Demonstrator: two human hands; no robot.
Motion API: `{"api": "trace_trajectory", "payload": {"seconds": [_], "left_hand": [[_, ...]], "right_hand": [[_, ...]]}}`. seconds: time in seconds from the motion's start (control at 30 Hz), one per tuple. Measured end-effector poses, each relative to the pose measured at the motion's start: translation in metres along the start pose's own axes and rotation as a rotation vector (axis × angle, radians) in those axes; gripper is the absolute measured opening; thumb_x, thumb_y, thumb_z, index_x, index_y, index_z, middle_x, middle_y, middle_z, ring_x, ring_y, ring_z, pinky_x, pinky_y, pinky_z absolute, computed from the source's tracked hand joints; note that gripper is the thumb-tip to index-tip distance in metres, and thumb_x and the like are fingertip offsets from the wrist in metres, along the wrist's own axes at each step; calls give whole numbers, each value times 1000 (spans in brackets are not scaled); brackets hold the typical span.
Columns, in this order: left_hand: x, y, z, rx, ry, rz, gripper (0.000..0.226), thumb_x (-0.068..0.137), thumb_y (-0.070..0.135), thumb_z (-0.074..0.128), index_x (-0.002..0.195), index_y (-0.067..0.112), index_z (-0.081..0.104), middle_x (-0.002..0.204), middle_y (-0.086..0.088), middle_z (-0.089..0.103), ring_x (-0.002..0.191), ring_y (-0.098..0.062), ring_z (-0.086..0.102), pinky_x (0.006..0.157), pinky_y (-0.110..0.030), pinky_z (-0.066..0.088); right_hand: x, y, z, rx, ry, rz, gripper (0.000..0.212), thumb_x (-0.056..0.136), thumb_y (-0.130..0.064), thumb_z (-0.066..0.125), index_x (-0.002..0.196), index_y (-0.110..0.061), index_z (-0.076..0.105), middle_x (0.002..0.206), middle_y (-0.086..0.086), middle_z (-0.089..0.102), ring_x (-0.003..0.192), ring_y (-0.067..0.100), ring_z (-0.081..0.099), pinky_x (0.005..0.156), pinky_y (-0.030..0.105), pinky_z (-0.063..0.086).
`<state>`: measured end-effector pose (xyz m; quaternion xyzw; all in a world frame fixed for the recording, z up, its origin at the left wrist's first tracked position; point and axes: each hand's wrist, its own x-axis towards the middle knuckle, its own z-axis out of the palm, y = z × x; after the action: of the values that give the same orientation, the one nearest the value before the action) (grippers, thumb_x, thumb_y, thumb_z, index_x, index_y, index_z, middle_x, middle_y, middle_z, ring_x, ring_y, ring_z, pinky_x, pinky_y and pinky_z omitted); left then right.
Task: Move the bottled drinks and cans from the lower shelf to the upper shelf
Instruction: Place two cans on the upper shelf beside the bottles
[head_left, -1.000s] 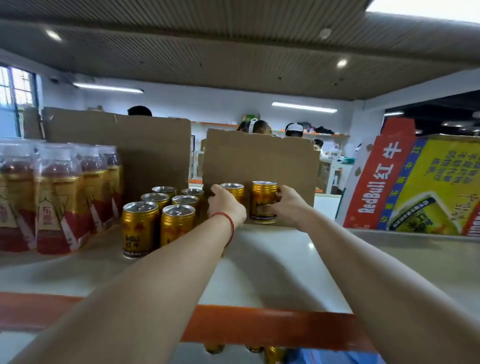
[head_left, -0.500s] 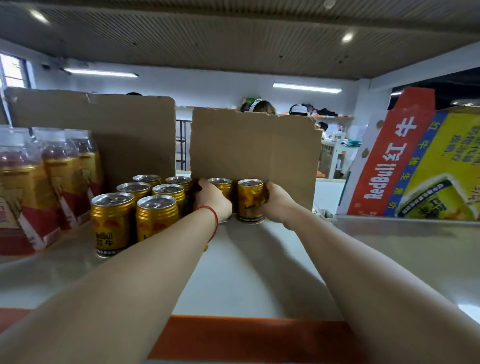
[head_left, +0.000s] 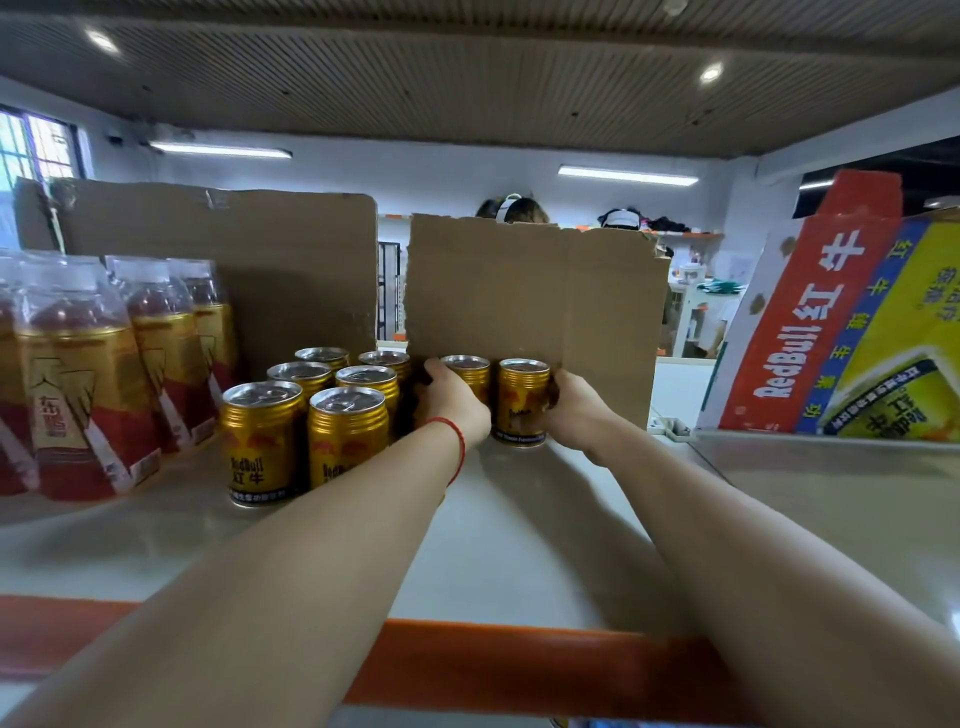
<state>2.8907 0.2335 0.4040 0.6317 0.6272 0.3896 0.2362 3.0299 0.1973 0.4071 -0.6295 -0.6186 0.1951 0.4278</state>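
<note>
Both my arms reach across the upper shelf (head_left: 519, 545). My left hand (head_left: 451, 402), with a red string on its wrist, is wrapped around a gold can (head_left: 467, 373) standing at the back. Beside it my right hand (head_left: 574, 410) grips a second gold can (head_left: 522, 401), which rests upright on the shelf. To their left stands a block of several gold Red Bull cans (head_left: 306, 415) in rows. Further left are several bottled drinks (head_left: 88, 379) with red and gold labels and clear caps.
Two cardboard sheets (head_left: 535, 306) stand upright behind the cans and bottles. A Red Bull carton (head_left: 852, 332) leans at the right end of the shelf. The shelf's orange front rail (head_left: 498, 670) runs below my arms. People's heads show beyond the cardboard.
My view has shifted closer and a little lower toward the shelf. Both hands stay on the same two cans, which now stand next to the block of cans.
</note>
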Motion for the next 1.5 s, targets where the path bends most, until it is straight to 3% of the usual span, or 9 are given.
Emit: {"api": "trace_trajectory", "payload": {"seconds": [0.13, 0.23, 0.37, 0.5, 0.73, 0.9, 1.1, 1.3, 1.5], "left_hand": [[1, -1, 2, -5, 8, -6, 82, 87, 11, 70, 148, 15, 15, 145, -18, 38, 129, -35, 48, 105, -43, 44], [3, -1, 3, -11, 9, -9, 81, 87, 13, 71, 147, 15, 16, 145, -18, 38, 129, -35, 48, 104, -42, 44], [1, -1, 3, -13, 16, -3, 80, 88, 13, 70, 147, 15, 16, 144, -18, 38, 129, -35, 49, 103, -41, 44], [1, -1, 4, -15, 22, -5, 80, 88, 15, 70, 147, 15, 16, 144, -18, 38, 128, -35, 49, 103, -41, 44], [1, -2, 4, -18, 18, -4, 79, 88, 18, 71, 146, 16, 18, 143, -18, 38, 127, -34, 49, 102, -41, 45], [-1, -3, 2, -51, 15, 18, 80, 87, 19, 73, 146, 15, 20, 142, -17, 40, 127, -34, 49, 102, -41, 44], [-1, -9, 3, -30, -3, 8, 88, 80, 12, 78, 147, 16, 21, 142, -15, 41, 130, -34, 47, 105, -43, 42], [1, -11, 4, -60, 5, -61, 82, 88, 8, 70, 149, 17, 17, 147, -10, 39, 134, -30, 44, 109, -40, 39], [-4, -8, 0, -14, -13, -72, 82, 85, 7, 74, 148, 9, 21, 145, -15, 43, 133, -33, 46, 107, -40, 42]], "right_hand": [[1, -1, 2, -10, -8, -10, 33, 73, -10, 79, 98, -25, 64, 106, 7, 72, 104, 28, 66, 95, 46, 53], [3, 1, 1, -2, -26, -14, 35, 76, -10, 78, 106, -21, 66, 103, 4, 71, 96, 22, 64, 90, 36, 53], [4, 2, 1, -27, -22, -7, 32, 75, -12, 77, 105, -19, 66, 104, 5, 71, 95, 24, 64, 89, 40, 53], [4, 4, 1, -14, -16, -4, 31, 78, -12, 76, 107, -18, 66, 100, 1, 70, 93, 19, 61, 86, 34, 51], [4, 5, 2, -26, -6, 7, 34, 75, -12, 80, 107, -15, 68, 100, 4, 71, 96, 24, 64, 90, 39, 52], [4, 5, 1, -34, -16, 12, 22, 78, -13, 78, 94, -18, 64, 82, -6, 64, 77, 13, 57, 70, 26, 47], [0, 4, 0, -2, -16, -25, 26, 77, -13, 81, 88, -25, 61, 80, -11, 62, 75, 10, 56, 62, 18, 44], [2, 8, 0, 22, -15, -13, 31, 77, -11, 81, 84, -27, 56, 83, -12, 61, 88, 16, 58, 79, 27, 45], [4, 11, -2, 47, -18, 20, 40, 70, -8, 85, 103, -16, 65, 104, 4, 71, 101, 24, 65, 92, 36, 53]]}}
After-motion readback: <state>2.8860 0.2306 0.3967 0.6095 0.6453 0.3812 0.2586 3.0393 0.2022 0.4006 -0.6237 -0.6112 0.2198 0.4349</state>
